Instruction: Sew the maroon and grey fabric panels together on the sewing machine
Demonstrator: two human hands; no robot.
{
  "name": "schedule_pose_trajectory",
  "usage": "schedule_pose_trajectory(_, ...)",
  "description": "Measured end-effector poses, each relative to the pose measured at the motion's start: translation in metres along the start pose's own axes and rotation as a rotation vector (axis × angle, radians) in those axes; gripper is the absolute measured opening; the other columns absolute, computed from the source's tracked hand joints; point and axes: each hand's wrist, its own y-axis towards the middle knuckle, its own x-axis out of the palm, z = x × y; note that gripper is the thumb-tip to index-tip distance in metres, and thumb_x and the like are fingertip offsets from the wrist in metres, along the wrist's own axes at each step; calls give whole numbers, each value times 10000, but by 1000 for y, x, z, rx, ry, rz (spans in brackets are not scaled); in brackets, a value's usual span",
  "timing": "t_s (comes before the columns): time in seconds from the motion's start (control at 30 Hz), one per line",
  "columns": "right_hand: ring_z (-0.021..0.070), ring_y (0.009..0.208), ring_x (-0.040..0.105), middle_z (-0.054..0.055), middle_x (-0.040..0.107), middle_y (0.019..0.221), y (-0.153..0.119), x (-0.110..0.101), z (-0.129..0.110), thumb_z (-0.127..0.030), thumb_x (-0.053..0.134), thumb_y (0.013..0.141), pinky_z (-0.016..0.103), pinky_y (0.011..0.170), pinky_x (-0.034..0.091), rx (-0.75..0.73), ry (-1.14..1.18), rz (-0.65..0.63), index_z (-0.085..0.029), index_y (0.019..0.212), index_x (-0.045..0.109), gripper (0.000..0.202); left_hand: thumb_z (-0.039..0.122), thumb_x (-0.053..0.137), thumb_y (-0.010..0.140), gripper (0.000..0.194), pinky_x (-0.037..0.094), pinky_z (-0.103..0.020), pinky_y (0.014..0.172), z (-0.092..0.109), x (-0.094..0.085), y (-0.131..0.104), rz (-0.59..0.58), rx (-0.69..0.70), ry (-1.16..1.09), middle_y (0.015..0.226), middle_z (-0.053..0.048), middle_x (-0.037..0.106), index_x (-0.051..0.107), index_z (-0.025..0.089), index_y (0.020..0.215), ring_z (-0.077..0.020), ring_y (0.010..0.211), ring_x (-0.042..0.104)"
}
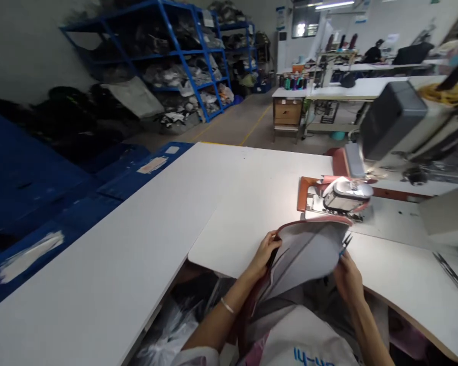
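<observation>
A grey fabric piece with a dark red edge (pixel 307 251) hangs over the front edge of the white table, below the sewing machine's lit work area. My left hand (pixel 267 250) is closed on its left edge. At its right edge, my right hand (pixel 346 269) has its fingers closed round small blue-handled snips (pixel 344 246), whose blades point up; whether it also grips the fabric is hard to tell. Just beyond the fabric, a metal-topped part (pixel 347 194) with pink material around it sits on the machine bed.
The white table (pixel 221 203) spreads to the left. Metal tweezers (pixel 451 272) lie at the right. The sewing machine's head (pixel 395 119) overhangs the right side. Blue bins (pixel 110 193) line the table's left edge. Farther back, a person (pixel 374 52) sits near blue shelves (pixel 183 53) and other tables.
</observation>
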Motion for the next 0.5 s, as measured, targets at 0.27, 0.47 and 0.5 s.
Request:
schedule_pose_trajectory(0.27, 127, 498, 244, -41, 273, 645, -12, -20, -23, -566, 537, 823, 265, 432, 252, 8, 152, 112, -257, 812, 482, 314, 436, 798, 669, 506, 536, -358, 803, -10, 38, -5, -98, -301, -145, 932, -104, 735, 691, 111, 1042, -261, 832, 689)
schedule_pose_trajectory(0.47, 189, 767, 512, 16, 508, 857, 3, -39, -33, -402, 736, 647, 332, 719, 442, -290, -484, 467, -242, 825, 426, 392, 417, 810, 661, 492, 538, -341, 799, -20, 54, -16, -89, -366, -148, 931, -110, 734, 692, 111, 1028, -246, 831, 689)
schedule_pose_trajectory(0.5, 196, 805, 534, 39, 542, 923, 9, -42, -35, -405, 706, 679, 338, 748, 447, -308, -523, 509, -237, 871, 455, 358, 421, 813, 657, 499, 535, -337, 810, -21, 57, -18, -96, -380, -142, 941, -106, 733, 691, 117, 1033, -245, 850, 687)
